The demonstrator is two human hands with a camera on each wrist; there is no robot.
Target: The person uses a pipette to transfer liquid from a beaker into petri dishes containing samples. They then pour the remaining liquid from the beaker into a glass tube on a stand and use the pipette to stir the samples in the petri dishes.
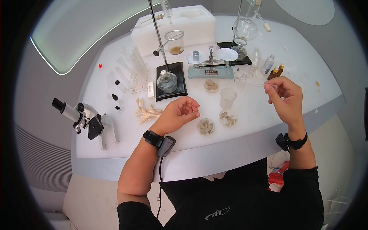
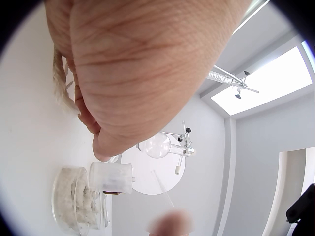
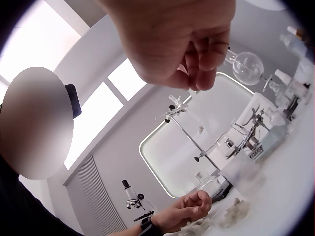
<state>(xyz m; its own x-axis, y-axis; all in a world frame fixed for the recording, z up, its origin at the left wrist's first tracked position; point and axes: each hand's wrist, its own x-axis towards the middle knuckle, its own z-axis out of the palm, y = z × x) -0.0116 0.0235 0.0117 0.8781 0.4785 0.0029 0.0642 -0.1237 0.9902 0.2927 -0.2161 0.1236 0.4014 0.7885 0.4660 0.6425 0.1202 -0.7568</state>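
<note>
My right hand pinches one end of a thin clear glass rod, which points left over the table in the head view. The left wrist view shows the rod slanting up from the blurred hand. My left hand holds nothing, its fingers loosely curled beside a pale branching root. Just right of it, a petri dish holds greyish pieces. A second petri dish with similar pieces sits below a frosted plastic beaker. Farther back is a smaller dish of brownish material.
A blue balance stands behind the dishes. Left of it are a stand with a spirit lamp and a rack of test tubes. A microscope occupies the left edge. Brown dropper bottles stand beyond my right hand.
</note>
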